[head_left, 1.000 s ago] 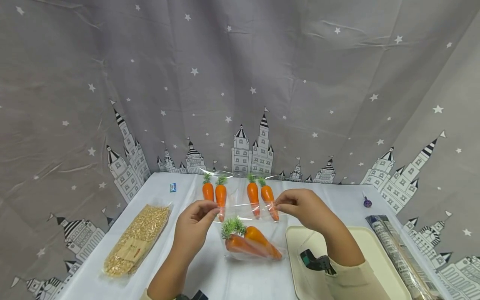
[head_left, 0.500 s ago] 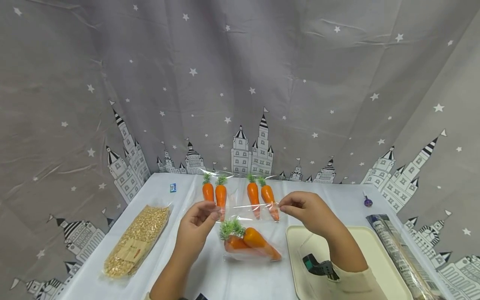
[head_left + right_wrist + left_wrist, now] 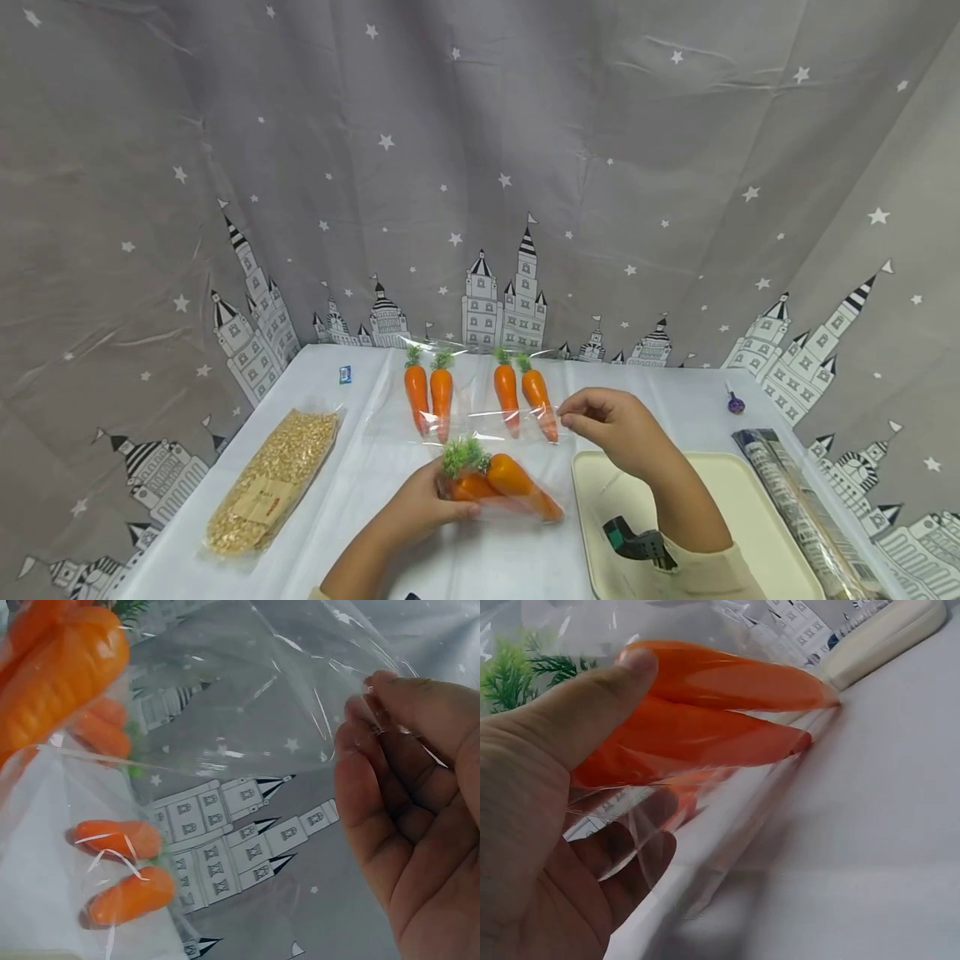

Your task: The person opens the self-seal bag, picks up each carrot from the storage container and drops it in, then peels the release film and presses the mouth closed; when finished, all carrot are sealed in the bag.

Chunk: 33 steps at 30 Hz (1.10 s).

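Note:
A clear plastic bag (image 3: 247, 712) with two orange carrots (image 3: 517, 483) with green tops in it hangs before me, above the white table (image 3: 420, 575). My left hand (image 3: 420, 504) holds its lower left part, the thumb lying over a carrot and the other fingers behind the film, as the left wrist view shows. Between thumb and fingertips my right hand (image 3: 618, 429) pinches the bag's upper right edge. Farther back lie two more clear bags, each with a pair of carrots: one pair on the left (image 3: 441, 396), one on the right (image 3: 506, 392).
On the left lies a long clear pack of pale yellow grains (image 3: 273, 483). A cream tray (image 3: 720, 475) sits under my right forearm, with long dark wrapped packs (image 3: 802, 508) beyond it. A small blue packet (image 3: 345, 375) and a purple item (image 3: 734, 404) lie at the back.
My left hand has left the bag's upper left edge and come down to hold the bag by the carrots' left end. The right hand keeps its pinch, shifted slightly right and down.

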Each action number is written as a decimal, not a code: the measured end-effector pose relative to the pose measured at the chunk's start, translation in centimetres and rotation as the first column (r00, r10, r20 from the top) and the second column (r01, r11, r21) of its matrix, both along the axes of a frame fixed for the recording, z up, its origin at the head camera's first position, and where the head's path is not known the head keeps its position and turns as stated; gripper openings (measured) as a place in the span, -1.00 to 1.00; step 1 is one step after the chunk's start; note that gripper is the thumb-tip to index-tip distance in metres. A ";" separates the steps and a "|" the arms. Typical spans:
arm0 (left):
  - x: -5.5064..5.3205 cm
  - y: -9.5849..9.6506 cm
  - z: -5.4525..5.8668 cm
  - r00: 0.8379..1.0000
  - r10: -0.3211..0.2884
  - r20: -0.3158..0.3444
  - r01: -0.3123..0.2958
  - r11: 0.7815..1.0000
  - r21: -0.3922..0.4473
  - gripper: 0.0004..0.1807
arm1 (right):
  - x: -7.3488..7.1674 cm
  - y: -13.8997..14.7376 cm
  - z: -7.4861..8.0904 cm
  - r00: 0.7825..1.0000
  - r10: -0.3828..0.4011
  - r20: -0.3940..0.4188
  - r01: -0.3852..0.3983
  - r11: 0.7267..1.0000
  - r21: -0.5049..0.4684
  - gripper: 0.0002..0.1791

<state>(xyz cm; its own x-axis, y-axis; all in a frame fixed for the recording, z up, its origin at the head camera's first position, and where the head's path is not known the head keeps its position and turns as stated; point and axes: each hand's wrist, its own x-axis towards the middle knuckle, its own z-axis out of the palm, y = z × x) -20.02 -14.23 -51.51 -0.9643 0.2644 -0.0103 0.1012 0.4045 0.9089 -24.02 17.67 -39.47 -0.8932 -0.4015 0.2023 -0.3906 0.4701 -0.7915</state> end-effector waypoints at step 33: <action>-0.2 0.4 -1.1 0.967 0.240 0.082 -0.253 0.938 0.235 -0.28 | 2.1 -4.7 -11.5 0.952 0.059 0.302 -0.047 0.998 -0.047 -0.65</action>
